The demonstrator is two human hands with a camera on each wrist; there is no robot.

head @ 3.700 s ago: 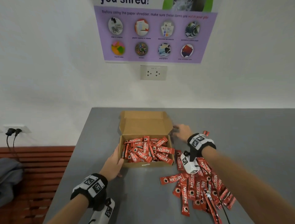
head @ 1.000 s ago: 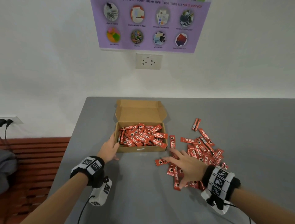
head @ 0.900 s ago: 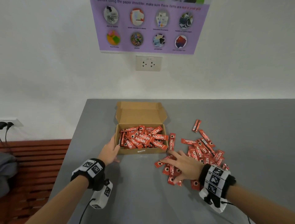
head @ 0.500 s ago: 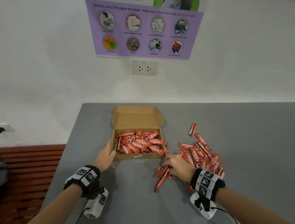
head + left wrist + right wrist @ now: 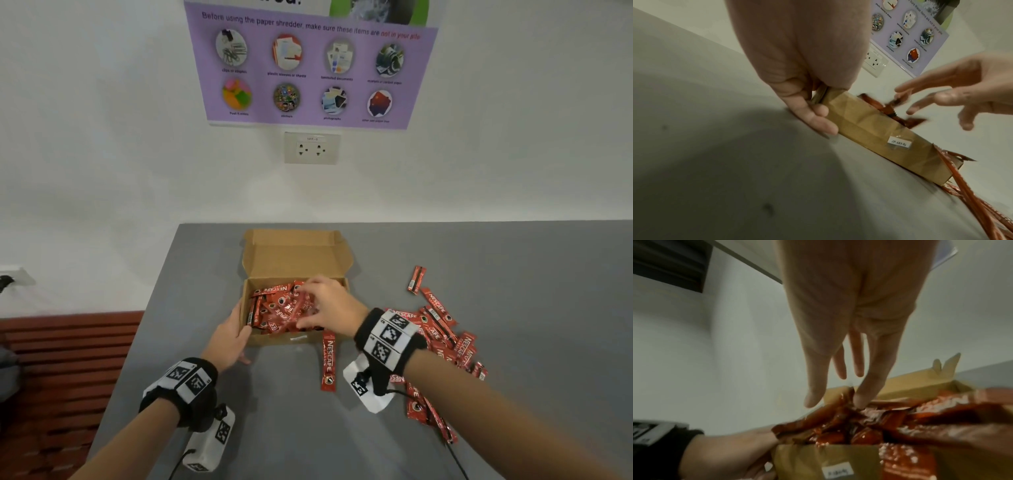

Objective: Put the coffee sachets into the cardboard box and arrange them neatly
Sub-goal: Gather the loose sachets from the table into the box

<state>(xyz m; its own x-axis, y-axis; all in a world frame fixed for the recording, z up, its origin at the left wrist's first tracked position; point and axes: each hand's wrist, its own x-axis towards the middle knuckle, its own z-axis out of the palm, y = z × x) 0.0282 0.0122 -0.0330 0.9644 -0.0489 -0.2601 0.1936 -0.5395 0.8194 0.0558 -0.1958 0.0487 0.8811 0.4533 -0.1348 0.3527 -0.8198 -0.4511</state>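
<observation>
My right hand (image 5: 329,308) has come from the counter pile to the cardboard box (image 5: 294,253), fingers spread, dropping Nescafé sachets (image 5: 281,308) in; my left hand (image 5: 227,337) grips its near-left corner. Many remain outside.

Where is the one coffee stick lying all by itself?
In the head view, the lone sachet lies on the grey table, just in front of the cardboard box and left of the right wrist, apart from the big pile.
</observation>
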